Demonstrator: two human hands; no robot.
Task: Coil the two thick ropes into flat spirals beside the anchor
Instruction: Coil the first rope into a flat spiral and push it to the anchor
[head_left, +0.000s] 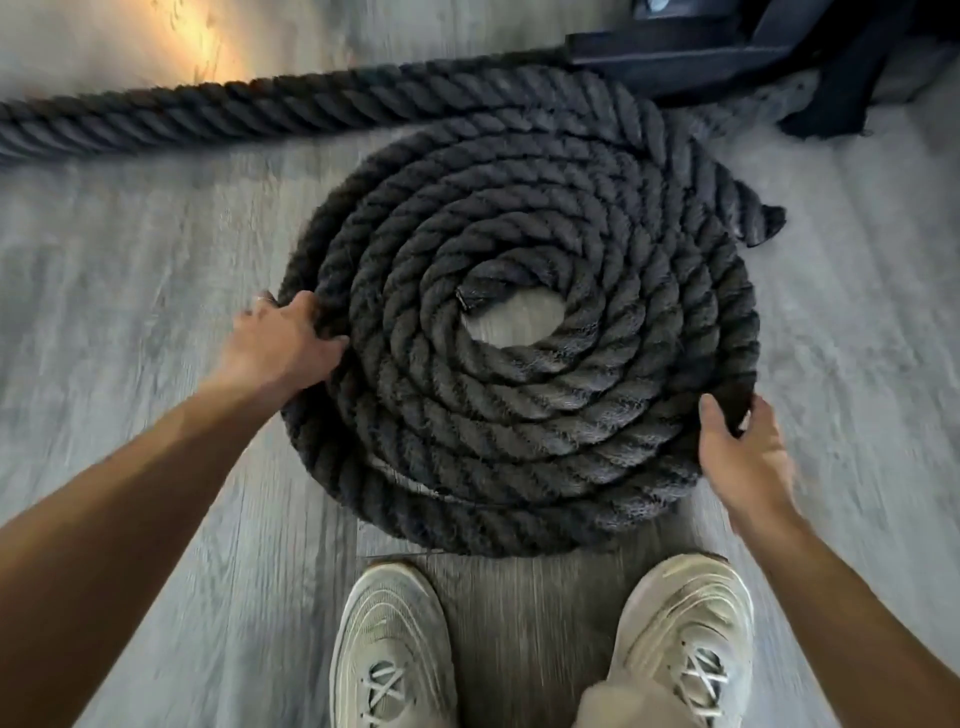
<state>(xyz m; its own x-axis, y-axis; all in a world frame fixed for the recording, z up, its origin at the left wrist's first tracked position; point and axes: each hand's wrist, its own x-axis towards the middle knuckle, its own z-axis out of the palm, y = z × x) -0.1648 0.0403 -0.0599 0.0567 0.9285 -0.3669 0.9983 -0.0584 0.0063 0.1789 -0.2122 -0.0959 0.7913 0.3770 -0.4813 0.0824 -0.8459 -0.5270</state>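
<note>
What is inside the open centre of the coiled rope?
Inside the coiled rope, bare grey floor shows, with the rope's inner end at the hole's upper left. The floor under the turns themselves is covered.

floor: grey wood planks (130, 291) | shoes: two pale sneakers (392, 644)

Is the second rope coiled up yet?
No, only one coiled rope lies flat between the left hand and right hand; the other rope runs straight across the floor behind it.
</note>
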